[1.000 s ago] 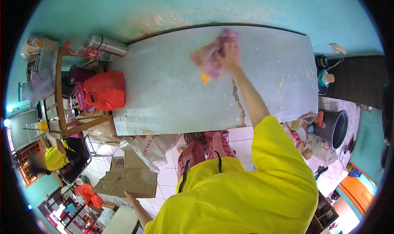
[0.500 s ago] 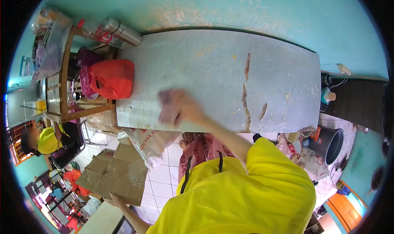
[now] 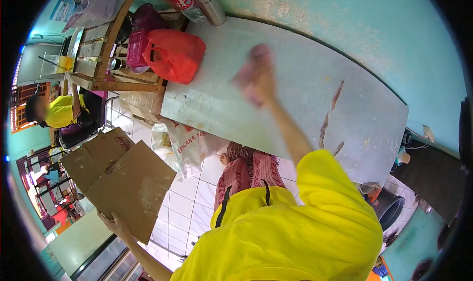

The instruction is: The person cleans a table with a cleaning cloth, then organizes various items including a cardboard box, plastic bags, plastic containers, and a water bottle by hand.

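Observation:
My right hand, blurred by motion, is closed on a pinkish cloth over the grey tabletop, right of a red plastic bag. Low on the left, my left hand grips the lower edge of a flattened cardboard piece, which hangs off the table above the floor. Long cracks of bare brown material show on the table's right part.
A wooden rack with containers stands at the left. A metal flask and a plastic bottle are at the back. Beyond the cardboard sits a person in yellow. White plastic bags lie under the table's front edge; a dark bucket is lower right.
My right hand and the cloth have moved away from the front edge, farther back over the tabletop. The cardboard has turned in my left hand. The whole view has rotated.

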A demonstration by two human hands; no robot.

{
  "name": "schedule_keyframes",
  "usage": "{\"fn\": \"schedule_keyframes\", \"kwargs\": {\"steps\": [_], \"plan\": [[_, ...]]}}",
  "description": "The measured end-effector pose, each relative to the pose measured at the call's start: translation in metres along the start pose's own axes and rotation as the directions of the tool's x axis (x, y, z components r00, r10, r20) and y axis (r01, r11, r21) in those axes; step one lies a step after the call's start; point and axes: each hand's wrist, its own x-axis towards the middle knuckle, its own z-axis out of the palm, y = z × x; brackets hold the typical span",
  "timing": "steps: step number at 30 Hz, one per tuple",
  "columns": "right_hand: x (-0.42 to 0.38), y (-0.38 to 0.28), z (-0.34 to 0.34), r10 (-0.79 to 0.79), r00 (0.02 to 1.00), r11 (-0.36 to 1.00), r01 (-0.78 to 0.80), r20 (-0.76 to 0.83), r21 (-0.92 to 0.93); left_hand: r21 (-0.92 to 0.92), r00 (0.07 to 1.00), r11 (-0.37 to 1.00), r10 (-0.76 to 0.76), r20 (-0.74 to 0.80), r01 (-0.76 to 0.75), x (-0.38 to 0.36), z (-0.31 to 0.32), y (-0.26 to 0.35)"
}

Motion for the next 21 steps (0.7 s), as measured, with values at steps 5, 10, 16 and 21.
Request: {"fn": "schedule_keyframes", "kwargs": {"steps": [5,10,16,21], "plan": [[-0.114,-0.07,0.138,-0.437,0.677,0.86,0.12,0.593,0.497,0.066,0.997,0.995,0.074,-0.012,-0.073,0.0,-0.011,0.037],[-0.062,-0.098,0.087,-0.586,0.766,0.795,0.482,0.263,0.368,-0.008,0.996,0.996,0.084,-0.024,-0.085,-0.001,-0.043,0.038],[0.076,0.021,0.015,-0.509,0.848,0.796,0.398,-0.149,-0.457,0.12,0.977,0.97,0.211,0.019,-0.212,0.017,-0.062,0.046],[0.013,-0.025,0.099,-0.039,0.96,0.897,-0.088,0.276,0.432,-0.007,0.995,0.998,0.06,0.081,-0.06,0.024,-0.051,0.037]]}}
